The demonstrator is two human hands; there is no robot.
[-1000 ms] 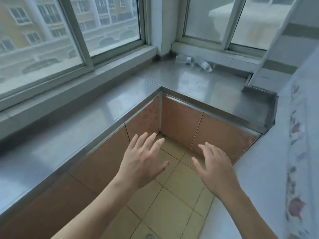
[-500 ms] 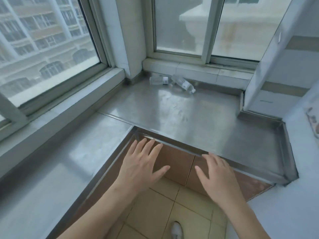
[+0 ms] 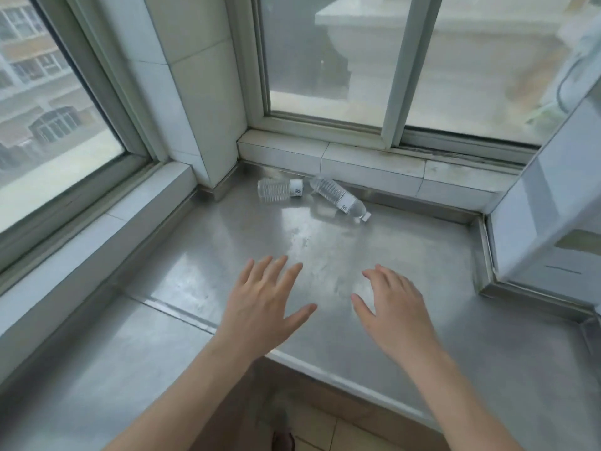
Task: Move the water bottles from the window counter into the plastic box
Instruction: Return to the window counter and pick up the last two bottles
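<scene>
Two clear water bottles with white labels lie on their sides at the back of the steel window counter point(image 3: 422, 262), close under the tiled sill. The left bottle point(image 3: 280, 189) lies level, its label end to the right. The right bottle point(image 3: 338, 198) lies slanted, its white cap pointing down and to the right. My left hand point(image 3: 263, 304) and my right hand point(image 3: 393, 307) hover above the counter's front half, palms down, fingers spread, holding nothing. Both hands are well short of the bottles. No plastic box is in view.
A tiled pillar point(image 3: 192, 92) stands in the corner left of the bottles, with windows on both sides. A white wall or cabinet point(image 3: 553, 206) bounds the counter on the right. A second counter stretch point(image 3: 107, 353) runs along the left window. Floor tiles point(image 3: 325, 431) show below.
The view has moved forward toward the corner, so the bottles appear closer and larger. Both hands have advanced from over the floor gap to above the counter, still open.
</scene>
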